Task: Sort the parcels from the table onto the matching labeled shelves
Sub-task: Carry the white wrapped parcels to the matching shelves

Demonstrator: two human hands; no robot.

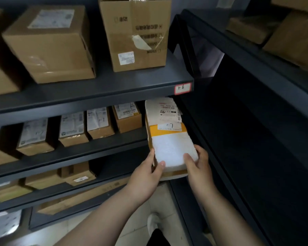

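A flat white and yellow parcel point(169, 137) with a shipping label and a handwritten "1-7" tag is held at the right end of the second shelf point(96, 151). My left hand point(146, 180) grips its near left corner, thumb on top. My right hand point(198, 164) grips its near right corner. The parcel's far end reaches in under the upper shelf point(114, 96), which carries a red-bordered label point(182, 88) reading "1-6". Several small brown boxes point(100, 123) marked "1-7" stand in a row on the second shelf, left of the parcel.
Two large cardboard boxes point(50, 43) point(135, 32) sit on the upper shelf. Lower shelves hold more brown boxes point(78, 173). A dark metal rack point(247, 121) stands close on the right, with boxes on its top level. Pale floor tiles and a shoe point(154, 222) show below.
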